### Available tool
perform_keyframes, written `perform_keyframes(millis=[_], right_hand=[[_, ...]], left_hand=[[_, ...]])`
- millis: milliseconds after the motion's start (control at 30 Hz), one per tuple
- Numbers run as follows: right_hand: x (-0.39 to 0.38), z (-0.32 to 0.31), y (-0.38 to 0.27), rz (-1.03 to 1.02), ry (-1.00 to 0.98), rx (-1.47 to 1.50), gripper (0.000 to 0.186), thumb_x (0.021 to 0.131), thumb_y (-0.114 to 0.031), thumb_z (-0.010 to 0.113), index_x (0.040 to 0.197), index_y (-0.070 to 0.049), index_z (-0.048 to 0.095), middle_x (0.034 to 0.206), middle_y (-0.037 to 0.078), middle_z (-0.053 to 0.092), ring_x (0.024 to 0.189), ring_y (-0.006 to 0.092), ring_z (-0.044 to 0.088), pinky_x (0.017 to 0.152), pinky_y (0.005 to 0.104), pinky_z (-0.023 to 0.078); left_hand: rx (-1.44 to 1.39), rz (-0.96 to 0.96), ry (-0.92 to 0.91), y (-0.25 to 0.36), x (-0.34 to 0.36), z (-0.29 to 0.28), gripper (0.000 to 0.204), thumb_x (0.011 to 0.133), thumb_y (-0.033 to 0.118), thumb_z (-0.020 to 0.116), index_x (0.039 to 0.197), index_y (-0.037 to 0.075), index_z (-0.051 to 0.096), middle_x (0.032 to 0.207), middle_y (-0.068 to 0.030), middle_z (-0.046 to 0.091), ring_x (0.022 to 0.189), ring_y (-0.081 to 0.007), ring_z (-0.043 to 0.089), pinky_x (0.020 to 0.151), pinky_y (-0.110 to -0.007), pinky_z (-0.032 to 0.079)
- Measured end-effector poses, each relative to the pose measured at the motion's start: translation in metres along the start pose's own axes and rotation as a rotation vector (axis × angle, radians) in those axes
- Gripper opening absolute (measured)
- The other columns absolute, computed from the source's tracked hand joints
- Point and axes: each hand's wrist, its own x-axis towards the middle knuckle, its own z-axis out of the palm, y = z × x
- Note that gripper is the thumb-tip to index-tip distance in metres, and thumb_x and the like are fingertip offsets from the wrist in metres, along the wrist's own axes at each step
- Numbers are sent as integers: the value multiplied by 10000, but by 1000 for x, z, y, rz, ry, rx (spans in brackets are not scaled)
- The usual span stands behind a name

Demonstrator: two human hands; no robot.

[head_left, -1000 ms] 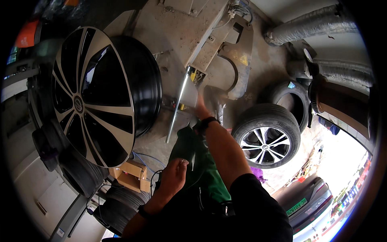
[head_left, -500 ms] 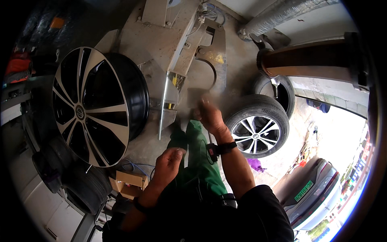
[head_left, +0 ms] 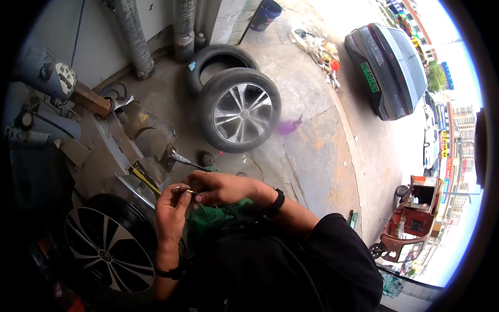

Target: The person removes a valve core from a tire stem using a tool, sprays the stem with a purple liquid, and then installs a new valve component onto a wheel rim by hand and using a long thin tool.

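Note:
My left hand (head_left: 172, 208) and my right hand (head_left: 215, 188) meet in front of my body, thumbs and fingertips closed on a small part (head_left: 189, 192) with a yellowish, brass-like bit, too small to make out. My left fingers are curled in a pinch, and my right thumb presses beside them. Below and left of my hands lies a black and silver alloy rim (head_left: 106, 256). Behind them stands a grey tyre machine (head_left: 97, 151) with a yellow bar. My green trousers (head_left: 205, 229) show under my hands.
A mounted wheel (head_left: 240, 111) and a bare tyre (head_left: 197, 67) lie by the wrapped pipes (head_left: 132, 39). Outside are a car (head_left: 387, 70), a rusty tricycle (head_left: 409, 221) and a bucket (head_left: 265, 14). A purple rag (head_left: 286, 126) is on the floor.
The view has swung right toward the doorway. My right hand has come back from the machine to join my left, and both now pinch the small part.

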Motion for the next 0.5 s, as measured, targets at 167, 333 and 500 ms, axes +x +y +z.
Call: perform_keyframes(millis=[167,333,500], right_hand=[[-85,-7,-4,-12,405,137,335,976,-255,653,1181,-20,530,898,22,626,755,92,545,639,237,451],[-149,-36,7,-145,575,243,269,980,-152,635,1179,-6,529,925,44,637,787,106,618,711,277,526],[-199,-88,31,-294,651,341,281,992,-93,600,1221,15,476,917,79,650,776,138,647,715,292,542]], left_hand=[[218,55,-235,1,18,55,113,971,86,637,1046,10,601,981,-17,629,868,-75,576,785,-226,481],[343,82,-387,-2,38,134,148,963,54,637,1099,9,604,973,-2,637,853,-55,581,797,-201,472],[327,4,-460,-18,69,213,172,939,11,651,1109,-6,631,993,-18,658,871,-65,599,794,-216,489]])
